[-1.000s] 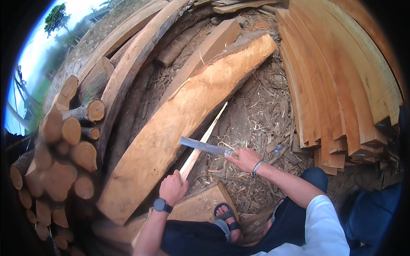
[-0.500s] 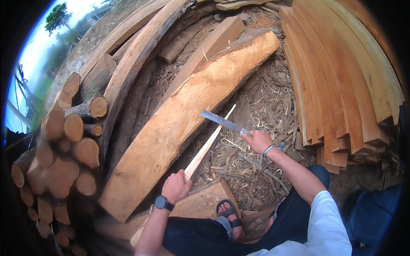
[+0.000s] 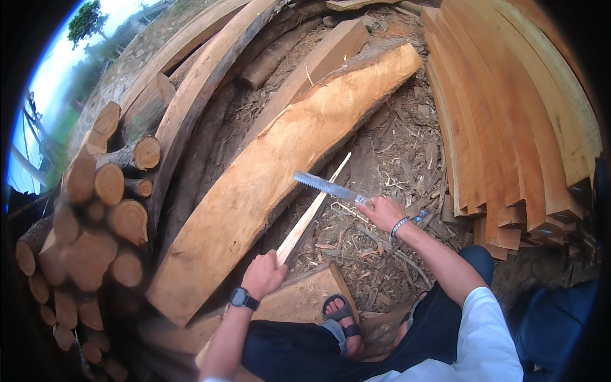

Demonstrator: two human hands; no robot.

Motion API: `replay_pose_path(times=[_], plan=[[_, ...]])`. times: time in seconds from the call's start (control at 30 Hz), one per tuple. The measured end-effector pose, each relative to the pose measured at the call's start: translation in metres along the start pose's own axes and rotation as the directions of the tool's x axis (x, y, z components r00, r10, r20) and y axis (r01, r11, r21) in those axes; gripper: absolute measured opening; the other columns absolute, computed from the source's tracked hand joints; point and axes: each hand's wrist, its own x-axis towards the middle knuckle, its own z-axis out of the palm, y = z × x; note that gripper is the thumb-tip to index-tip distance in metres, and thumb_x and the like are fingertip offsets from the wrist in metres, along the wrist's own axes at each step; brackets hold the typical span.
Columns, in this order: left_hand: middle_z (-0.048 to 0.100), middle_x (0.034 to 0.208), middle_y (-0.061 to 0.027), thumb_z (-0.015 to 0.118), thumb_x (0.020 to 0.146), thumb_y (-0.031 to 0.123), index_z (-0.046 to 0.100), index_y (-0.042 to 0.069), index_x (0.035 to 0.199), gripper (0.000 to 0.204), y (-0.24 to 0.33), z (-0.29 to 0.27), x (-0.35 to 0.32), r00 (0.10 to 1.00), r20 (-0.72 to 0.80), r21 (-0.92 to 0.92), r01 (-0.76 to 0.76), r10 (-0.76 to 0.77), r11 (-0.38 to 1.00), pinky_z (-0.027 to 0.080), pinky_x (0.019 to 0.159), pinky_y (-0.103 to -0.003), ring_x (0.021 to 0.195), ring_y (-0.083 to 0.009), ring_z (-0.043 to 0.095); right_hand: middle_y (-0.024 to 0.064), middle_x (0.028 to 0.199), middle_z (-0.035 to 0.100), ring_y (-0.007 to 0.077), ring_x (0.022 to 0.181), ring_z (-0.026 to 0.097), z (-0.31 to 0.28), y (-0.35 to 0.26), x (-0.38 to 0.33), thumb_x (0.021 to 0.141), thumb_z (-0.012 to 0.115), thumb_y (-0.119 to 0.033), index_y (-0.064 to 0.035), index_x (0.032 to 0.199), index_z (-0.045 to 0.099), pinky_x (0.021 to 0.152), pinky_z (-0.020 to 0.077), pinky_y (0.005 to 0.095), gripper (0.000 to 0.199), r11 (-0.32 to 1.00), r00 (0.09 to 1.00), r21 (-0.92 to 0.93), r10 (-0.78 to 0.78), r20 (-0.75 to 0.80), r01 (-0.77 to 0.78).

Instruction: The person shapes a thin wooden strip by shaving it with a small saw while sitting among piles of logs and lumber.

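My left hand (image 3: 265, 276) is closed round the thick lower end of a pale, tapering wooden stick (image 3: 308, 218), which slants away up and to the right to a thin tip. My right hand (image 3: 383, 211) grips a hand saw (image 3: 330, 186) with a grey toothed blade pointing left. Its blade crosses over the stick near the upper part; whether the two touch I cannot tell. The saw's handle is mostly hidden in my fist. Beyond the stick lies a broad sawn slab (image 3: 273, 159) with bark along its edge.
Cut logs (image 3: 127, 219) are stacked at the left. Long planks (image 3: 503, 114) are piled at the right. A wood block (image 3: 302, 298) lies by my sandalled foot (image 3: 342, 318). Shavings and bark chips (image 3: 369, 254) cover the ground. Dark blue fabric (image 3: 555, 328) shows at lower right.
The saw has shifted slightly left and down along the stick, its blade still across it. My left hand keeps its hold on the stick. The view has tilted a little.
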Motion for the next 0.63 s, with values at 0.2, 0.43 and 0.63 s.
replay_pose_path(times=[0.2, 0.43, 0.63], plan=[[0.062, 0.082, -0.0340, 0.056, 0.079, 0.023, 0.058, -0.008, 0.084, 0.032, -0.002, -0.001, -0.001, 1.000, -0.016, -0.039, -0.020, 0.019, 0.999, 0.049, 0.079, -0.054, 0.084, -0.0490, 0.062, 0.0248, 0.080, 0.069, 0.0386, 0.080, 0.070, 0.023, -0.015, -0.022, 0.092, 0.048, -0.063, -0.0041, 0.091, 0.071, 0.070, 0.0540, 0.0507, 0.064, 0.986, 0.989, -0.074, -0.146, 0.007, 0.146], [0.062, 0.084, -0.0342, 0.056, 0.079, 0.024, 0.058, -0.009, 0.081, 0.033, -0.003, -0.001, 0.004, 0.999, 0.016, -0.103, -0.037, 0.039, 0.994, 0.049, 0.079, -0.052, 0.086, -0.0485, 0.062, 0.0260, 0.080, 0.069, 0.0410, 0.080, 0.069, 0.005, -0.006, -0.006, 0.092, 0.049, -0.063, -0.0009, 0.089, 0.070, 0.073, 0.0536, 0.0518, 0.065, 0.998, 0.999, -0.026, -0.049, 0.014, 0.050], [0.062, 0.087, -0.0338, 0.057, 0.079, 0.026, 0.060, -0.009, 0.083, 0.035, -0.005, 0.000, 0.007, 0.998, 0.046, -0.151, -0.030, 0.037, 0.988, 0.049, 0.081, -0.051, 0.089, -0.0479, 0.062, 0.0263, 0.076, 0.068, 0.0393, 0.079, 0.070, 0.004, -0.007, -0.006, 0.092, 0.050, -0.063, 0.0002, 0.083, 0.069, 0.072, 0.0537, 0.0514, 0.067, 0.998, 0.997, -0.008, -0.065, -0.047, 0.065]])
